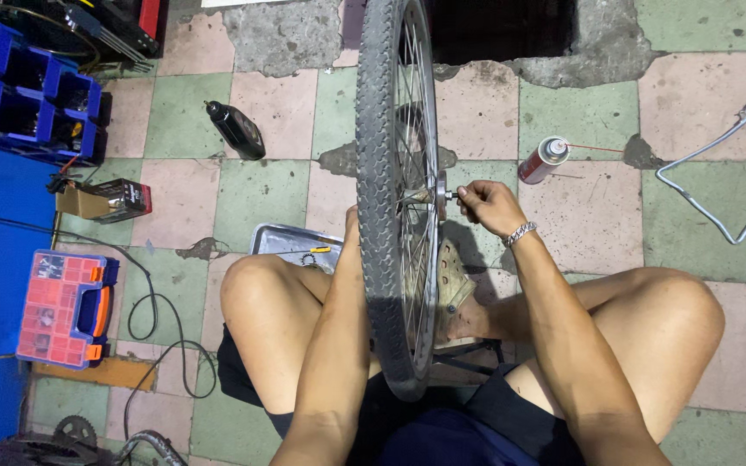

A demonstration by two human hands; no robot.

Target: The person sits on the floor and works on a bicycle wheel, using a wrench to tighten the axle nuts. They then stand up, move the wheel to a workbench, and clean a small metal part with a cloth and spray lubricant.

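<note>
Head view: wheel axle [447, 195] between right-hand fingers [468, 197].

a worn checkered tile floor [589, 250] of pink and green carries a black bottle [237, 129] lying tilted, a red spray can [542, 160] on its side, a metal tray [291, 246], a red organizer case [64, 306] and a black cable [153, 315].

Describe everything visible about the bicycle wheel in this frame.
The bicycle wheel stands upright, edge-on to the camera, between the seated person's knees. It has a worn, dusty grey knobby tyre, thin metal spokes and a metal hub with an axle end jutting out. The right hand pinches the axle; the left hand is largely hidden behind the tyre, so its grip cannot be told.
</note>
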